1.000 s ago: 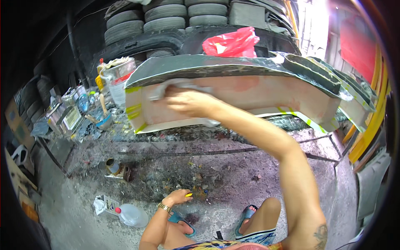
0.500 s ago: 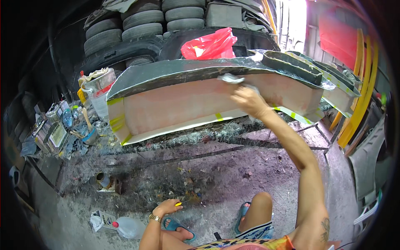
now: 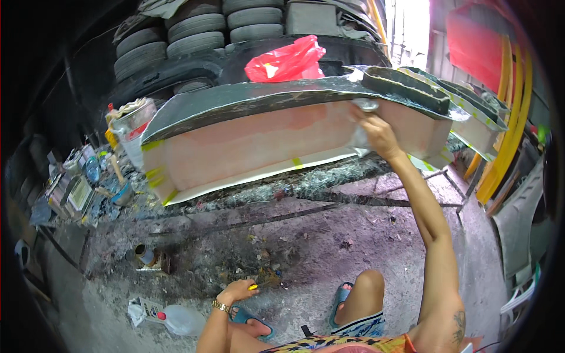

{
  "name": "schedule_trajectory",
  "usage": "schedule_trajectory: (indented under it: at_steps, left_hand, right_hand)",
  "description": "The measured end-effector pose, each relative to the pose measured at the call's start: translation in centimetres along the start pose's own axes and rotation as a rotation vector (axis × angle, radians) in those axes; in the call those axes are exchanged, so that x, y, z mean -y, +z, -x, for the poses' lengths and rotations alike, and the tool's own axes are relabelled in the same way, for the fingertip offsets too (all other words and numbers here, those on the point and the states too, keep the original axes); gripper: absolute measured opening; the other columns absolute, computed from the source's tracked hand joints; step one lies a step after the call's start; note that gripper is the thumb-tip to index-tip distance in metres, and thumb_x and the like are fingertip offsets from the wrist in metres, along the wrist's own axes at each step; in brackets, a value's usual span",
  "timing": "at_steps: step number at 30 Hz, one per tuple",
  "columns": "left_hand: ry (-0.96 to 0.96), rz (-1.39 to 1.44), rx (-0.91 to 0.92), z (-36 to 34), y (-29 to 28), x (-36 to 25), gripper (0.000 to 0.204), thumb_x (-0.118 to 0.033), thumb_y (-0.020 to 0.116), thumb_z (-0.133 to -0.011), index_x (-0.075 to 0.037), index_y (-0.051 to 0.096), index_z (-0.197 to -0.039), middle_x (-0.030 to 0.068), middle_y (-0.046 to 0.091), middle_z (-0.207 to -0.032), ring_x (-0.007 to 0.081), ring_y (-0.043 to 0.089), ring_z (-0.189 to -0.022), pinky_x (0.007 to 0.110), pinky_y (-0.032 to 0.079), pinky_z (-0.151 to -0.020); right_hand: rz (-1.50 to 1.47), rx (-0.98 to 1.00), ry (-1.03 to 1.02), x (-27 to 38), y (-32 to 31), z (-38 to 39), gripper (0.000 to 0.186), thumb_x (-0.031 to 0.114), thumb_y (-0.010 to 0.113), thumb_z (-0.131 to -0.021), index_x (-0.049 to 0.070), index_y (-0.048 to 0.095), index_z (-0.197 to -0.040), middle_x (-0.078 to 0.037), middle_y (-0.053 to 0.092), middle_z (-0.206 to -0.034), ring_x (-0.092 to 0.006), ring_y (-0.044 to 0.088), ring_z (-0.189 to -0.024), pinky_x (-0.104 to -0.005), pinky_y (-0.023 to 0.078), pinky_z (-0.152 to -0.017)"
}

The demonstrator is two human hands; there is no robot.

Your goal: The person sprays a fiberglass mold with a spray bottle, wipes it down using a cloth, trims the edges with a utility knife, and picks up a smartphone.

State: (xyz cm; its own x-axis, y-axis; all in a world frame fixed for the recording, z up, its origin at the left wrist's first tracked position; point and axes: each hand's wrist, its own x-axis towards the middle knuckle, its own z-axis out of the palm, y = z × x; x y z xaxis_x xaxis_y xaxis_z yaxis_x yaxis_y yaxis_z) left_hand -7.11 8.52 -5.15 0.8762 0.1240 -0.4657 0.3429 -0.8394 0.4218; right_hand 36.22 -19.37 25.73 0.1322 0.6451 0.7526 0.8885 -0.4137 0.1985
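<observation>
A long moulded panel [image 3: 247, 138] with a pale pinkish inner face and a dark upper flange lies across the bench. Yellow-green tape strips mark its edges. My right hand [image 3: 379, 134] is raised against the right half of the pale face, fingers closed round a crumpled whitish cloth [image 3: 360, 140]. Part of that bundle shows above the fingers, just under the dark flange, slightly blurred. Low over my left knee, my left hand [image 3: 238, 290] is closed on a small yellow-handled tool [image 3: 253, 287]; its exact kind is too small to make out.
A red plastic bag [image 3: 288, 62] lies behind the panel, with stacked tyres [image 3: 196, 32] beyond. To the left are a bucket [image 3: 132, 120] and a blue cup with brushes [image 3: 122, 194]. A tin [image 3: 144, 254] and a clear plastic jug [image 3: 182, 320] are on the floor. Yellow bars [image 3: 512, 129] lean right.
My right hand has swept rightward along the panel's pale face with the cloth. The view has shifted slightly. My left hand stays in place with the yellow-handled tool.
</observation>
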Motion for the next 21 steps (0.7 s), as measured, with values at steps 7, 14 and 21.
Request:
schedule_trajectory:
  at_steps: [7, 14, 21]
  left_hand:
    - [-0.014, 0.036, -0.076, -0.9, -0.5, 0.4, 0.042, -0.043, 0.059, -0.09, -0.007, 0.061, -0.113, 0.0186, 0.067, -0.106, 0.0368, 0.063, -0.1, 0.047, 0.049, -0.084]
    - [0.022, 0.061, -0.045, -3.0, -1.5, -4.4, 0.045, -0.043, 0.058, -0.09, -0.007, 0.06, -0.118, 0.0188, 0.068, -0.105, 0.0389, 0.063, -0.099, 0.047, 0.049, -0.084]
    - [0.072, 0.012, -0.167, 1.1, -0.6, -1.9, 0.036, -0.037, 0.062, -0.088, -0.008, 0.062, -0.111, 0.0187, 0.068, -0.099, 0.0385, 0.064, -0.093, 0.05, 0.05, -0.079]
  right_hand:
    - [-0.095, 0.102, -0.576, 12.1, 4.2, -7.4, 0.016, 0.009, 0.059, -0.076, 0.007, 0.06, -0.092, -0.009, 0.058, -0.09, -0.0255, 0.062, -0.087, -0.036, 0.052, -0.078]
    - [0.489, -0.327, -1.174, 26.1, 8.5, -18.5, 0.022, 0.008, 0.057, -0.077, 0.007, 0.066, -0.097, -0.006, 0.061, -0.109, -0.0229, 0.056, -0.11, -0.0364, 0.045, -0.099]
    - [0.044, 0.019, -0.645, 5.9, 2.4, -7.3, 0.018, 0.009, 0.059, -0.07, 0.001, 0.059, -0.086, -0.014, 0.062, -0.115, -0.0314, 0.062, -0.099, -0.0399, 0.053, -0.081]
